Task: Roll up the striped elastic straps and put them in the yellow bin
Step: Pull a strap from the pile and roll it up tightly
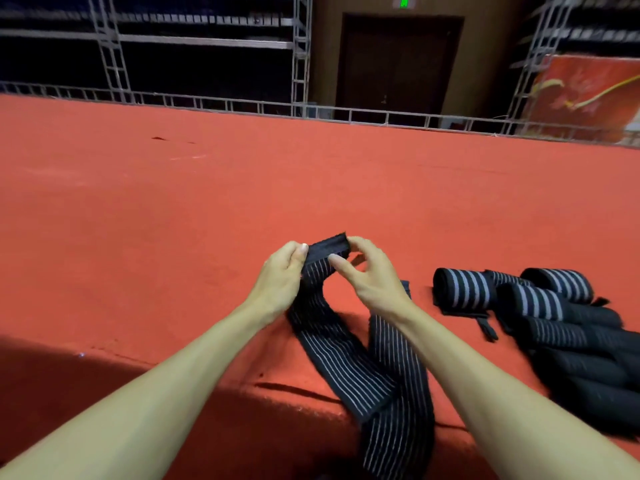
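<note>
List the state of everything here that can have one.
striped strap: unrolled, its top end lifted, the rest trailing over the near edge of the red surface.
left hand: pinches the strap's top end.
right hand: pinches the same end.
rolled straps: wound up, piled on their sides at the right.
door: closed.
exit sign: lit green.
yellow bin: not in view.
</note>
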Demonstrator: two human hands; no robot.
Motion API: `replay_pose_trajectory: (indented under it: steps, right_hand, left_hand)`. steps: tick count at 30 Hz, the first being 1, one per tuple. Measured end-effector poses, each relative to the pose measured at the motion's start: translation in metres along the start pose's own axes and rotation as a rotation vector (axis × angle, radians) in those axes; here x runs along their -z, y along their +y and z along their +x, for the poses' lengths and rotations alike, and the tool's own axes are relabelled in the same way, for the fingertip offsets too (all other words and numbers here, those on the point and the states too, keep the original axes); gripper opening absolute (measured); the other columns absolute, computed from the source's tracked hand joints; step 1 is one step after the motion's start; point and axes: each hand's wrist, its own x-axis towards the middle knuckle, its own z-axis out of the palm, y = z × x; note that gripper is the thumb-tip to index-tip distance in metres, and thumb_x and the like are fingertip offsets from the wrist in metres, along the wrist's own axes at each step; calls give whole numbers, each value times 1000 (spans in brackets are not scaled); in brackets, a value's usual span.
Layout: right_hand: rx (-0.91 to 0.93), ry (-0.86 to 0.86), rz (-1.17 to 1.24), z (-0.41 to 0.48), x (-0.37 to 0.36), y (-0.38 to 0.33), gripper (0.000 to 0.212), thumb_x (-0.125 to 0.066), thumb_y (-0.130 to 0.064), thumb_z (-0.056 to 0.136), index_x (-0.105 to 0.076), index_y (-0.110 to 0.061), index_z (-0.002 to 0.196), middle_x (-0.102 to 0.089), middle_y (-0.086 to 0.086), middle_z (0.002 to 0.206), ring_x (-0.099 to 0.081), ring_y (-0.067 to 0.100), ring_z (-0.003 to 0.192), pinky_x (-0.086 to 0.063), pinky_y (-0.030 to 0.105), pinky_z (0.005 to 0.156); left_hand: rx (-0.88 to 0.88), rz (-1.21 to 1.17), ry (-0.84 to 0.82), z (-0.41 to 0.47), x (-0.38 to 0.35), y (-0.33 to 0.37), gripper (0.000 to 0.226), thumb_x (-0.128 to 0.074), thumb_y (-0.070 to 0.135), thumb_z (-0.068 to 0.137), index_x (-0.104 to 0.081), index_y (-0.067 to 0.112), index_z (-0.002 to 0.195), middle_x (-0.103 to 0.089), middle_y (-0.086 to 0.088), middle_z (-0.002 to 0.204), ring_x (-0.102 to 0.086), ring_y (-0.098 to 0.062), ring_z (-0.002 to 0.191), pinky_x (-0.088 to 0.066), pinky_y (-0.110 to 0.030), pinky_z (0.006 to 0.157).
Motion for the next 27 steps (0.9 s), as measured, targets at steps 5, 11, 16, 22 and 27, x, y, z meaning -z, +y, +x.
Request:
replay_pose_trajectory:
  steps: [5,11,16,22,27]
  right_hand:
    - [-36,209,369,-2,30,-55,14,-67,-13,90,-67,-12,76,-64,-4,69,-55,1,64,-44,19,62]
    - [-225,299,752,-3,61,-106,11,-65,-15,92,-64,-12,81,-65,2,71,-59,13,58,-49,26,56]
    - [-343,360,836,0,76,-125,21,-58,-4,90,-54,-16,74,-54,-2,62,-49,8,47,-36,19,41]
    - [-485,278,579,6,77,-93,19,-62,-1,83,-58,-18,74,-50,-1,63,-40,11,51,-30,22,49]
    - [-506,89,241,9,68,-46,15,-72,-1,82,-63,-12,82,-54,4,64,-41,13,48,-28,22,44]
  left_hand:
    - [75,-421,-77,-18,13,54,38,-48,49,91,-56,13,96,-66,-5,91,-64,-15,82,-54,-37,75]
    - [115,-386,-366,-47,24,87,21,-61,20,93,-64,6,108,-69,2,80,-62,-14,67,-55,-29,62]
    - [179,-545,-395,-48,37,106,15,-60,19,94,-66,11,106,-63,-9,100,-51,-25,86,-41,-28,71]
    - [312,-584,-460,-52,36,90,20,-55,14,95,-62,8,113,-71,-9,101,-68,-14,80,-58,-24,71]
    - [406,-342,-530,-49,17,50,21,-55,17,98,-60,10,117,-70,-10,96,-64,-23,81,-54,-31,65]
